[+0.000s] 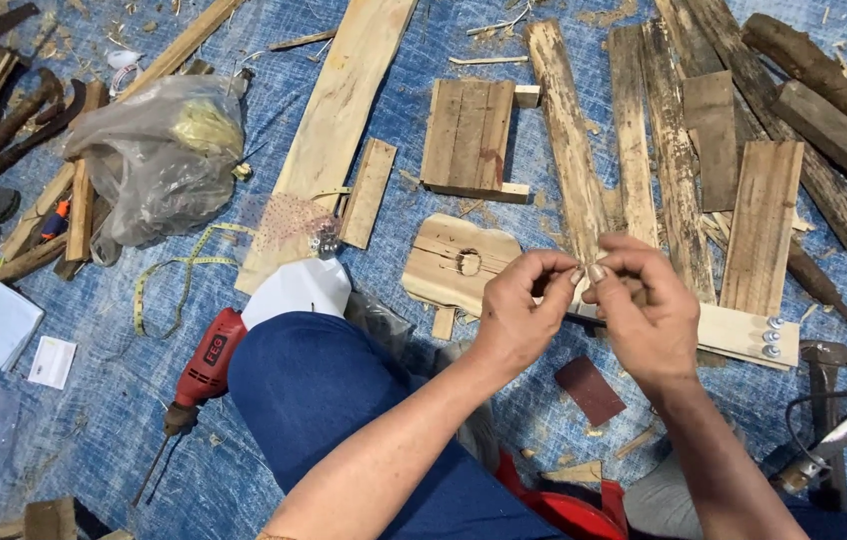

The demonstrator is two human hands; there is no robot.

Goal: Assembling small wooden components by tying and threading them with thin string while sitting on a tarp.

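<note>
I'm looking down at both hands meeting over the blue tarp (64, 420), roughly at its middle, a bit toward the right edge. Left hand (519, 315) and right hand (644, 310) are pinching fingertip to fingertip, thumbs and forefingers closing on something tiny between them; too small for me to tell what it is, or even to be sure anything is there. So both are pinched shut, contents unclear. Neither is nearer: the pinch point sits midway, touching both.

Directly beneath the hands a thin dark tool (576, 320) is lying on the guitar-shaped wooden cutout (449, 262); only a short stretch is showing between the wrists, long axis running left to right, tip direction hidden. The cutout is lying just left of the left hand, round hole facing up, long axis running left-right, its right part hidden by the hands.

Around: a light board with washers (749, 335) is sitting just right of the right hand, a dark red sandpaper piece (591, 390) below the hands, a hammer (829, 360) near the right edge. A red drill (199, 375) is lying beside the blue-trousered knee (314, 400), bit pointing down-left. Yellow tape measure (179, 275), plastic bag (159, 160) and rough planks (569, 130) are spreading toward the far edge.
</note>
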